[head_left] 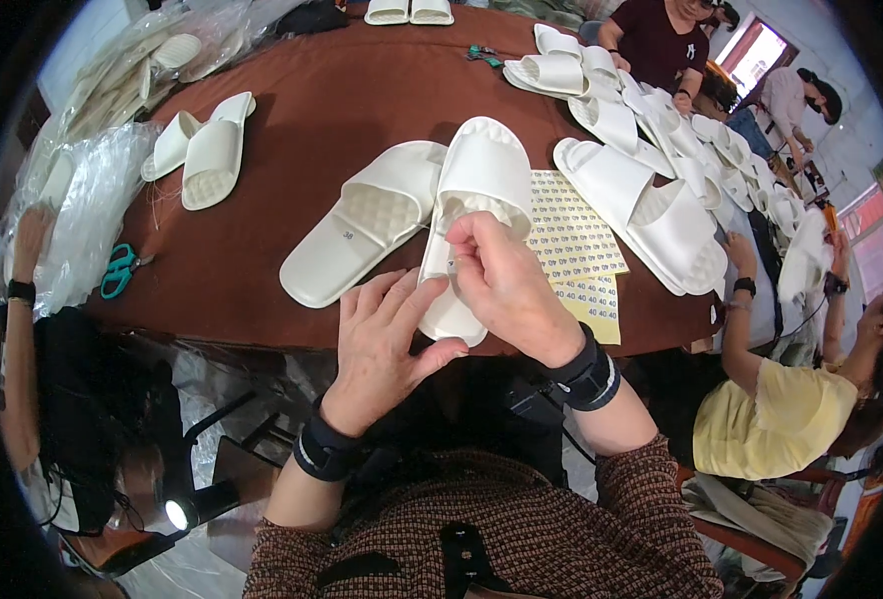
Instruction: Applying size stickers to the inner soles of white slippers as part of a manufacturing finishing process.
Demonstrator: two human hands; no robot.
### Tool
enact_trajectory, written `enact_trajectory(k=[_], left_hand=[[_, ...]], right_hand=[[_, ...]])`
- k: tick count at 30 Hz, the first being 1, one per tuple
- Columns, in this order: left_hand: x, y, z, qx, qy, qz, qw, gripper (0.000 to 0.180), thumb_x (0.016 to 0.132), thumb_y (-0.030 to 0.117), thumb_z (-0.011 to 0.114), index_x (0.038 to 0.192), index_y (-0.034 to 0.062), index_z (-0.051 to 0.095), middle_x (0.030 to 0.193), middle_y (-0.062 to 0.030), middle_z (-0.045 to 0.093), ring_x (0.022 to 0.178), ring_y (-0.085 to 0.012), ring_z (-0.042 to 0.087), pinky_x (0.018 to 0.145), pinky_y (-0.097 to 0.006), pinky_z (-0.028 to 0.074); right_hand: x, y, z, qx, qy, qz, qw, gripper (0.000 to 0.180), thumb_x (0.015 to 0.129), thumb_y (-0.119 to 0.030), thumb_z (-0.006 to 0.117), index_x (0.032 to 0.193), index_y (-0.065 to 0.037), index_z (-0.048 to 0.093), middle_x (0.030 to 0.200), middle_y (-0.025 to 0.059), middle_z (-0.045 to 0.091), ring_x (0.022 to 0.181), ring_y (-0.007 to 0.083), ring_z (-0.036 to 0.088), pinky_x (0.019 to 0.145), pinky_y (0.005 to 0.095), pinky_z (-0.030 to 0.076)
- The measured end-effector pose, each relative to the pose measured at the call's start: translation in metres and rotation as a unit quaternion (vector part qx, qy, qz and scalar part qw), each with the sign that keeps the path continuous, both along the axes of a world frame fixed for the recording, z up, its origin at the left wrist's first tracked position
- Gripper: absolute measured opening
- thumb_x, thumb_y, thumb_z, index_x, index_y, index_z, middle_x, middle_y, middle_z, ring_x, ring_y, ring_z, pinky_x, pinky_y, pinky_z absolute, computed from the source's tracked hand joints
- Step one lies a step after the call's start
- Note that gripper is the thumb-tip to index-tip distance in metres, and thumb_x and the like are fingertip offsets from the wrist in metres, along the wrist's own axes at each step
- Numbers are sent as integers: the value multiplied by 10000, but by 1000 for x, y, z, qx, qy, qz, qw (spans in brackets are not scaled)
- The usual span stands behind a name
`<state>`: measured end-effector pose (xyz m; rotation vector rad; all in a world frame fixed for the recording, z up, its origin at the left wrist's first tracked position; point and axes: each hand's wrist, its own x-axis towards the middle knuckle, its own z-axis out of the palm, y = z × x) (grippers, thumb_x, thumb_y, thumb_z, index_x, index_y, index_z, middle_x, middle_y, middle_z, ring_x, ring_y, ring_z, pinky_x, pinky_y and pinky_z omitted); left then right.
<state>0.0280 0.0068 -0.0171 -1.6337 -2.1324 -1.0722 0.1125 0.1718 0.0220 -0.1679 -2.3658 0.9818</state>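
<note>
A pair of white slippers lies on the brown-covered table before me. The left slipper [352, 235] is angled, with dark printed marks on its insole. The right slipper [481, 160] points away from me and overlaps its mate's edge. My left hand [382, 334] has its fingers spread, the fingertips touching near the right slipper's heel and the thumb beside the heel end. Above that slipper's insole, my right hand [506, 290] is closed in a pinch; whatever is between the fingertips is hidden. Yellow sheets of small printed stickers [576, 235] lie just right of this slipper.
Another slipper pair [651, 215] rests right of the sheets, with a heap of white slippers [681, 130] beyond. Green-handled scissors [120, 270] and a further pair [202, 150] are at left, near clear plastic bags [87, 220]. Co-workers stand or sit around the table.
</note>
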Motion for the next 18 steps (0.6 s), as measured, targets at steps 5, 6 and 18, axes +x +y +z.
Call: enact_trajectory(k=[5,6,18], left_hand=[[-2,0,0,0,9,-1,1000,673,764,512,758,1268,91,608,1242,-119,627,1161,-322,551,969,-445,385],[-2,0,-1,1,12,0,1000,673,766,518,754,1265,91,608,1241,-120,627,1159,-322,552,967,-444,385],[-2,0,-3,-2,10,3,1000,680,769,535,745,1267,91,612,1232,-116,633,1156,-314,555,961,-439,387]], right_hand=[[-1,-1,-1,20,11,3,1000,143,906,6,524,1046,3,490,955,208,599,890,379,616,778,448,493],[-1,-1,-1,19,13,4,1000,147,903,10,527,1045,6,489,958,206,596,888,373,616,779,446,494],[-4,6,-1,-53,-30,-3,998,172,897,-11,570,1059,-11,511,964,187,599,890,338,628,779,416,506]])
